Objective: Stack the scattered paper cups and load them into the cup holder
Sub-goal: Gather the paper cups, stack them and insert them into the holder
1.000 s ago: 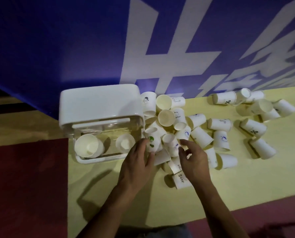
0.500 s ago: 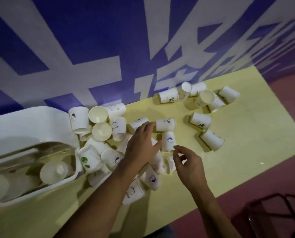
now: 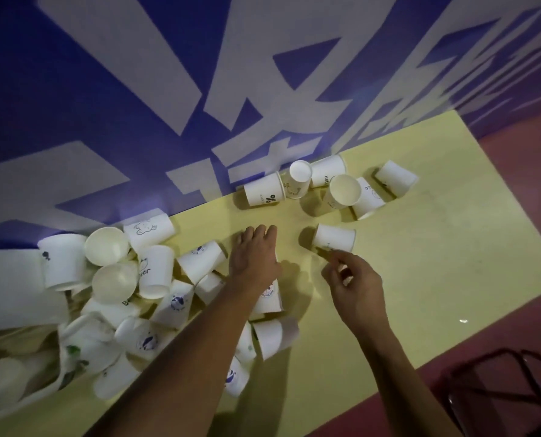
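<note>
Many white paper cups lie scattered on a yellow table (image 3: 420,279). A dense pile of cups (image 3: 155,272) sits at the left, beside the white cup holder (image 3: 7,279), which is cut off by the left edge. Several more cups (image 3: 343,190) lie in a far group by the wall. One single cup (image 3: 335,236) lies on its side between the groups. My left hand (image 3: 255,257) reaches out palm down with straight fingers, over a printed cup (image 3: 270,298) at the pile's right edge. My right hand (image 3: 356,280) hovers with loosely curled fingers just below the single cup, holding nothing.
A blue wall with large white lettering (image 3: 263,89) runs along the table's far edge. Red floor (image 3: 515,200) borders the table on the right and front. A dark metal frame (image 3: 499,392) stands at the bottom right, below the table's near edge.
The view has swung right, pushing the cup holder to the left edge. My left hand has left the cups by the holder and reached farther right. My right hand has moved up toward the single cup.
</note>
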`<move>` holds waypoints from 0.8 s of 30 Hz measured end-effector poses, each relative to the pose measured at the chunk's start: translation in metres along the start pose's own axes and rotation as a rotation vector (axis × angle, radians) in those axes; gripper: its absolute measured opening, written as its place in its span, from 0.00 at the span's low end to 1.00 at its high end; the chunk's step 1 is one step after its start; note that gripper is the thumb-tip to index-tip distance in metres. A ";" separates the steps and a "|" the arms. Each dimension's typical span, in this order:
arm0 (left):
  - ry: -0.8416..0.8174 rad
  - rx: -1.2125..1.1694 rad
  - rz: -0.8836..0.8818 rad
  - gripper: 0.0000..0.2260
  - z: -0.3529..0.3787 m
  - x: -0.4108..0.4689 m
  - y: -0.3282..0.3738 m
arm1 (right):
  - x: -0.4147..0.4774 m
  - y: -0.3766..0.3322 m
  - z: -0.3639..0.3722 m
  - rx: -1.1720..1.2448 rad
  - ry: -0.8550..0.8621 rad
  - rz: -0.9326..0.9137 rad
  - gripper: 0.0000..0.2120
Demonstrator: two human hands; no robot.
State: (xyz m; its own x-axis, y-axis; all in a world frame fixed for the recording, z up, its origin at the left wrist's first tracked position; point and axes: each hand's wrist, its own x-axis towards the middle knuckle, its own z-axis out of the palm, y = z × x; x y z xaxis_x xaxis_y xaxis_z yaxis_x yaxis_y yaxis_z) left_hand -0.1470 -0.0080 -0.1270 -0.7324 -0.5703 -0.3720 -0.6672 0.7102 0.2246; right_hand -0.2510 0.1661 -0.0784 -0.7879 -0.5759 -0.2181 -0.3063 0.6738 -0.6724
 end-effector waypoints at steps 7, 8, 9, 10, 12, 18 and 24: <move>0.147 -0.275 -0.006 0.36 -0.017 0.010 -0.007 | 0.070 0.002 -0.017 -0.019 0.152 0.021 0.26; 0.202 -0.388 -0.029 0.37 -0.024 0.007 -0.007 | 0.084 0.001 -0.019 -0.047 0.168 0.013 0.31; 0.255 -0.504 -0.051 0.37 -0.031 0.004 -0.008 | 0.098 -0.001 -0.020 -0.090 0.175 0.008 0.35; 0.304 -0.613 -0.071 0.38 -0.037 -0.002 -0.008 | 0.113 -0.002 -0.020 -0.145 0.171 0.007 0.39; 0.369 -0.774 -0.110 0.39 -0.046 -0.015 -0.011 | 0.139 -0.006 -0.017 -0.282 0.121 0.038 0.45; 0.331 -0.912 -0.170 0.39 -0.042 -0.044 -0.029 | 0.167 -0.005 -0.002 -0.413 0.028 0.052 0.38; 0.352 -0.888 -0.181 0.37 -0.039 -0.060 -0.041 | 0.142 -0.013 0.000 -0.268 0.096 -0.017 0.39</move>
State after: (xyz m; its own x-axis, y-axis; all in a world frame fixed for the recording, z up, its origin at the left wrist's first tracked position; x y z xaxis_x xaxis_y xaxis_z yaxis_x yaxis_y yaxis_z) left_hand -0.0811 -0.0188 -0.0791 -0.5108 -0.8337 -0.2098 -0.5279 0.1116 0.8419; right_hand -0.3590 0.0755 -0.1005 -0.8243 -0.5505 -0.1321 -0.4402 0.7700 -0.4618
